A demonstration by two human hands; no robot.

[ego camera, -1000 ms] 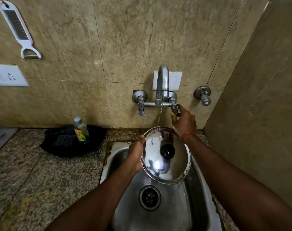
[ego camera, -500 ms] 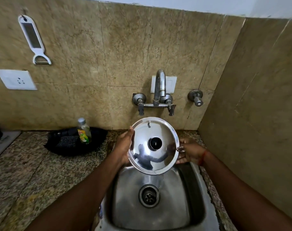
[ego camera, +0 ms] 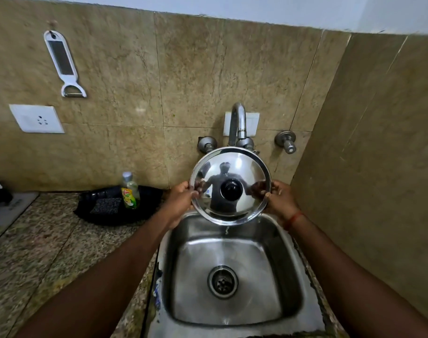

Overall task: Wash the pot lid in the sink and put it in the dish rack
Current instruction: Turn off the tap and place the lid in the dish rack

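Observation:
A shiny steel pot lid (ego camera: 242, 172) with a black knob is held upright above the back of the steel sink (ego camera: 288, 272), its top facing me. My left hand (ego camera: 178, 201) grips its left rim and my right hand (ego camera: 280, 198) grips its right rim. A drop of water falls from the lid's lower edge. The tap (ego camera: 238, 120) rises just behind the lid, and no water runs from it. The lid hides the tap's handles. No dish rack can be made out for certain.
A black tray (ego camera: 105, 213) with a scrub pad and a dish-soap bottle (ego camera: 130, 191) sits on the granite counter (ego camera: 37, 252) left of the sink. A tiled side wall (ego camera: 378, 167) stands close on the right. A peeler (ego camera: 63, 62) and a socket (ego camera: 37, 118) are on the back wall.
My right hand left the tap handle and took the lid's right rim. Both hands raised the lid and tipped it upright. The water stream has stopped.

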